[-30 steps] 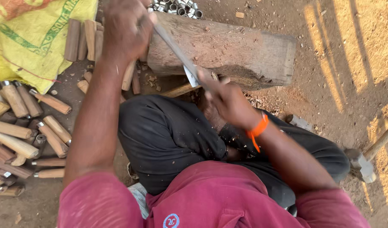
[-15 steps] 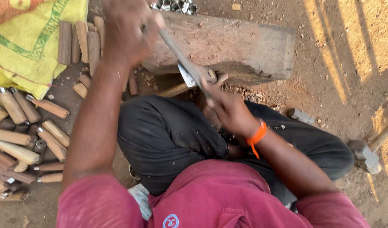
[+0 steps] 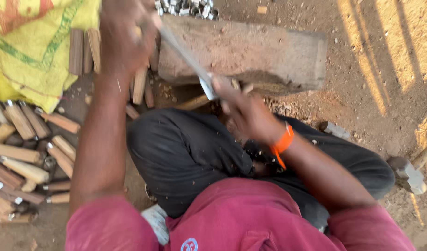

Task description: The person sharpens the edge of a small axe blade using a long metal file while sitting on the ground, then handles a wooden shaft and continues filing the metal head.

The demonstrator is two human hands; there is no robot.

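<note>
My left hand is raised at the upper left, closed around one end of a long flat metal file. The file slants down to the right, and its lower end is gripped by my right hand, which wears an orange wristband. Under the file's lower end a pale wooden stick lies tilted against a thick wooden block. Both hands work above my black-trousered knee. Whether my right hand also touches the stick is hidden.
Several carved wooden handles are heaped on the ground at the left, more lean by a yellow sack. Small metal rings lie behind the block. A hammer head rests on the dirt at the right.
Both hands stay closed on the file. It has slid slightly left and down along the stick, and my left hand has dropped a little.
</note>
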